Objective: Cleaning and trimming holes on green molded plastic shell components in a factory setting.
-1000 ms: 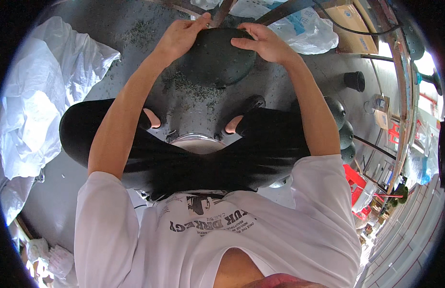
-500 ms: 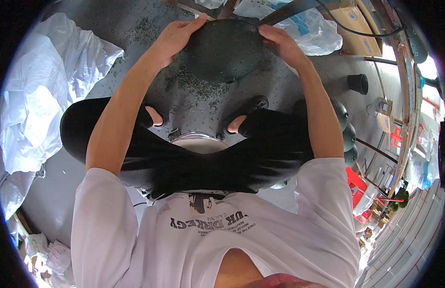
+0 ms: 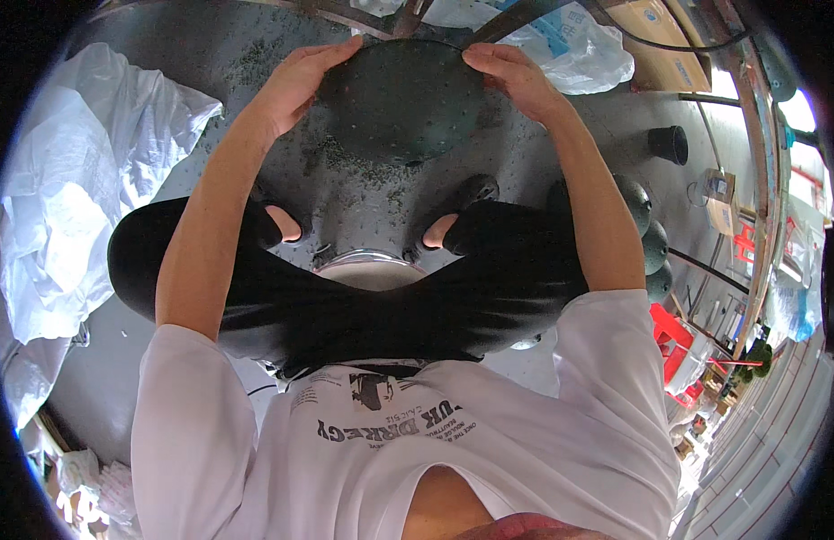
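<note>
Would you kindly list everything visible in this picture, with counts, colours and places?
round dome-shaped object: one, dark green-grey, top centre, between both hands
floor: grey, strewn with dark specks
metal bowl: one, silvery, between the feet
plastic sheeting: white, left side
plastic bag: one, white, top right
round dark objects: about three, dark green, right
small pot: one, black, right
red frame: one, lower right
left hand: on the dome's left edge
right hand: on the dome's right edge
</note>
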{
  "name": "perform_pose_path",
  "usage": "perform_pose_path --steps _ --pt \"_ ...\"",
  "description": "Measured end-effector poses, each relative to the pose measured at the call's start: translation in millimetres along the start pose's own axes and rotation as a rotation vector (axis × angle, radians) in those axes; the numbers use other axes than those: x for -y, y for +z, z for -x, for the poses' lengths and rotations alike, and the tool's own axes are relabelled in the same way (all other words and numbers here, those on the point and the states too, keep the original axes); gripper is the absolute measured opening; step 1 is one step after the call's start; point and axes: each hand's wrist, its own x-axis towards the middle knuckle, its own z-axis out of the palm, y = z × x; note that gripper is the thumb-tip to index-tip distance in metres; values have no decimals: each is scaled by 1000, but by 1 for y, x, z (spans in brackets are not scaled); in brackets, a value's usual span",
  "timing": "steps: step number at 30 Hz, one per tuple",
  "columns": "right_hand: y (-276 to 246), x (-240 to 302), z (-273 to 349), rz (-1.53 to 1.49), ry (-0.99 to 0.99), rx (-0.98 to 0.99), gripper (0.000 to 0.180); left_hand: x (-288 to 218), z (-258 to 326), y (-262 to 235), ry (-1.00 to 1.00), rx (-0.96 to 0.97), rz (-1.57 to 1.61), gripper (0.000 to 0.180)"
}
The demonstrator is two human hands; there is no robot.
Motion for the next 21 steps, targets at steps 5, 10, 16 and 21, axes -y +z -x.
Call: perform_pose_path --steps 5,10,16,21 --pt "2 6 -2 107 -2 63 53 -3 3 -5 2 -21 -152 65" --pt "2 1 -2 229 -129 12 39 1 -2 -2 46 -24 -270 62" --pt "1 14 -5 294 -64 78 45 3 -6 -2 123 66 -483 62" --pt "11 15 -6 272 -161 45 38 21 -12 3 82 -4 -273 65"
